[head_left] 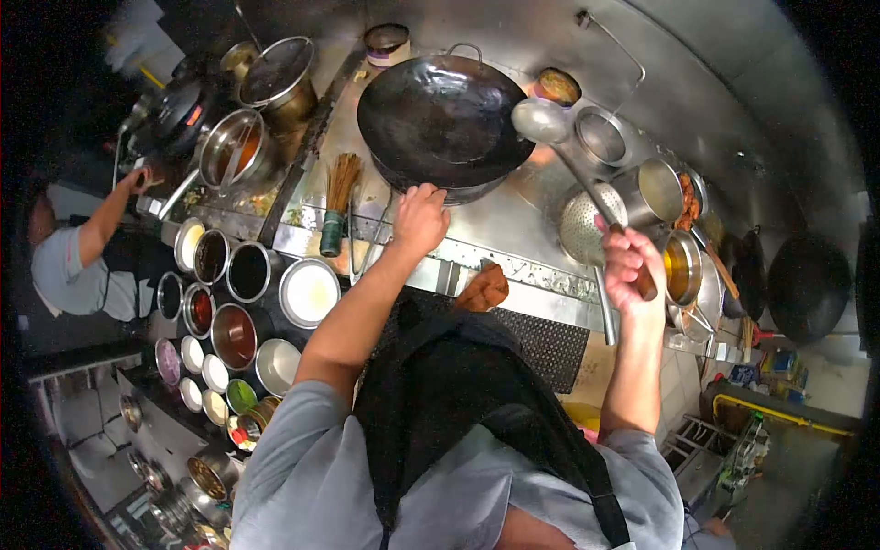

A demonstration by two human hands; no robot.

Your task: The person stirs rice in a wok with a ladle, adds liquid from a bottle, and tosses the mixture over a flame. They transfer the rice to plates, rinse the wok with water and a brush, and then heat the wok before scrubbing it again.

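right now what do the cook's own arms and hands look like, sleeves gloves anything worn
Both arms are bare from short grey sleeves down. The left hand and right hand wear no gloves. Black apron straps cross the grey shirt. No watch or bands show.
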